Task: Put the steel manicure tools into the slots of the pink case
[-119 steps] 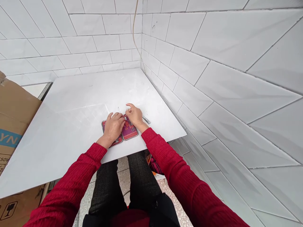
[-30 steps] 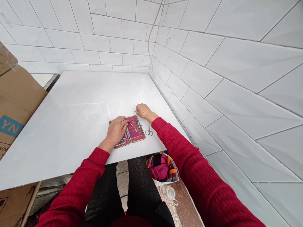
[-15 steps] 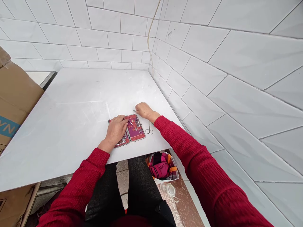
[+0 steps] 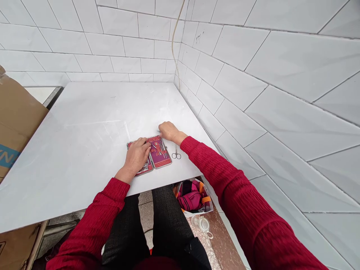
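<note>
A manicure case (image 4: 161,162) with a red and purple lining lies unfolded on the white table, several small metal tools strapped inside. My left hand (image 4: 137,155) is over its left half, fingers bent and pressed onto it near the fold, hiding much of that side. Beyond the case's far right corner, my right hand (image 4: 168,131) is closed low over the table. A small metal tool (image 4: 159,131) pokes out from its fingers; the rest is covered, so its kind cannot be told. Small scissors (image 4: 176,155) lie on the table right of the case, handles toward me.
The white table (image 4: 84,150) meets tiled walls behind and at right. A cardboard box (image 4: 19,120) stands at the left. Below the front edge are a bag with pink contents (image 4: 192,198) and a clear container (image 4: 203,224). A cable (image 4: 173,45) hangs in the corner.
The view has shifted slightly. My right hand has turned a little, and less of the metal tool shows. My left hand stays on the case; the scissors have not moved.
</note>
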